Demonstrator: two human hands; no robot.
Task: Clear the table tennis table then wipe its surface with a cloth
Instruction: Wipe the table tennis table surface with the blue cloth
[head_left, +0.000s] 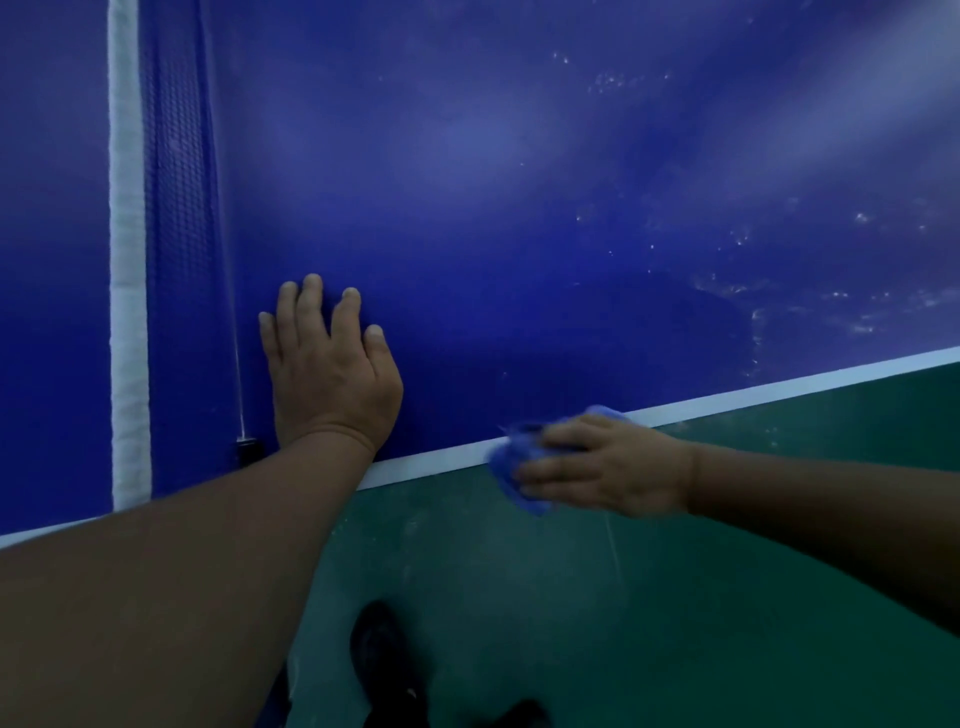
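Observation:
The blue table tennis table (519, 234) fills the upper view, with a white line along its near edge. My left hand (330, 364) rests flat on the surface, fingers straight, close to the net. My right hand (602, 470) grips a crumpled blue cloth (511, 470) at the table's near edge, partly over the edge line. White smears and specks mark the surface at the right (753, 312).
The net (179, 234) with its white top band (127, 260) runs up the left side, fixed by a black clamp (248, 449). Green floor (571, 597) lies below the edge. My dark shoes (382, 660) stand near the table.

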